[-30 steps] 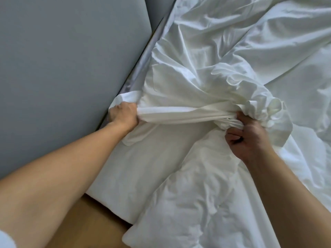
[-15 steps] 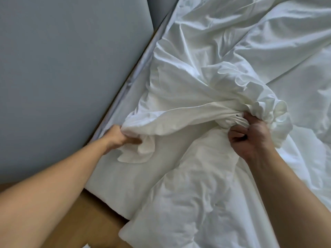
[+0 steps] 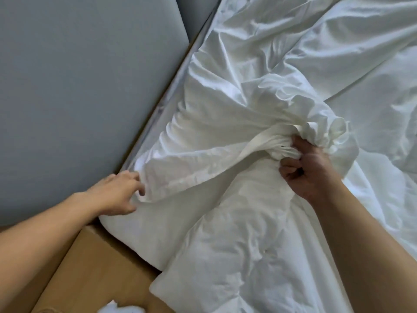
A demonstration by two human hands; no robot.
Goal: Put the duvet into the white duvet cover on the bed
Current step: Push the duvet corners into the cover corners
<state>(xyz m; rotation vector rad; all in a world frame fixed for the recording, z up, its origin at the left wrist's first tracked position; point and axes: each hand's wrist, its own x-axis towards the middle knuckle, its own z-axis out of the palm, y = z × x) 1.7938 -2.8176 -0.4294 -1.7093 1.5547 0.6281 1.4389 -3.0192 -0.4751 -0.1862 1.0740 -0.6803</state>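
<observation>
Noted left hand [image 3: 117, 193] had dropped the cover [image 3: 203, 159] hem, fingers loosely spread beside it; right hand [image 3: 309, 168] kept fingers clenched on bunched cover, so opening likely needs regripping.

Right hand [image 3: 312, 169] fingertips beneath duvet cover [image 3: 225, 136] folds; white scrap [image 3: 123, 309] half off bottom edge

Right hand [image 3: 313, 170] grips a bunched white cover [image 3: 225, 123] above a duvet [image 3: 237, 245]; left hand [image 3: 117, 193], fingers loose, touches the cover's lower edge.
</observation>
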